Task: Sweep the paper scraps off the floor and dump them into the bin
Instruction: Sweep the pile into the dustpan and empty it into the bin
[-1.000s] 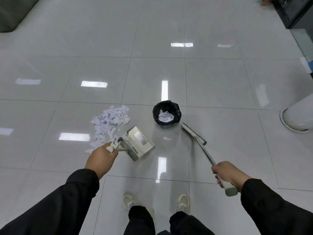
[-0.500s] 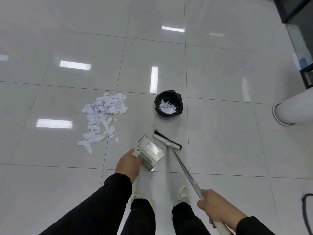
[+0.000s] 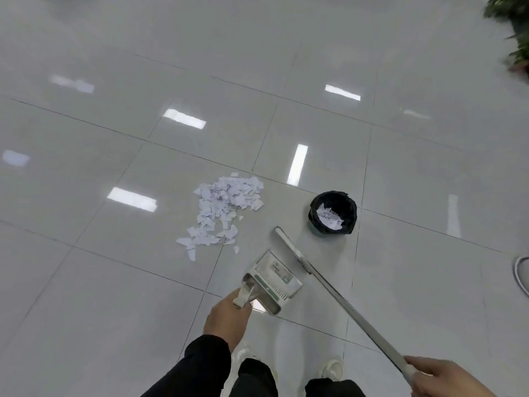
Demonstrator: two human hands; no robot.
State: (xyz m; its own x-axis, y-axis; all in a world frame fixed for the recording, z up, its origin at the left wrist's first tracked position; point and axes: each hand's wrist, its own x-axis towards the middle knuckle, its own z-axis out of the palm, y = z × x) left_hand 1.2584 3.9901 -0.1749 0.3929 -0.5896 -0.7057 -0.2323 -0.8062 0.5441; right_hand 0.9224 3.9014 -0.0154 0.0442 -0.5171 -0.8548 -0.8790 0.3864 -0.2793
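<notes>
A pile of white paper scraps [image 3: 223,209] lies on the glossy tiled floor. To its right stands a small bin [image 3: 333,212] lined with a black bag, some scraps inside it. My left hand [image 3: 227,320] grips the handle of a silver dustpan [image 3: 272,282], held low just short of the pile's near end. My right hand [image 3: 446,378] grips the long broom handle at the bottom right. The broom head [image 3: 290,247] sits between the dustpan and the bin.
My two shoes [image 3: 332,368] show at the bottom centre. A white curved base [image 3: 519,275] juts in at the right edge, and green plant leaves [image 3: 515,30] fill the top right corner. Open tiled floor spreads to the left and beyond the pile.
The dustpan has drawn back from the scrap pile toward my feet. The broom head has swung left from beside the bin to next to the dustpan. The view has shifted left.
</notes>
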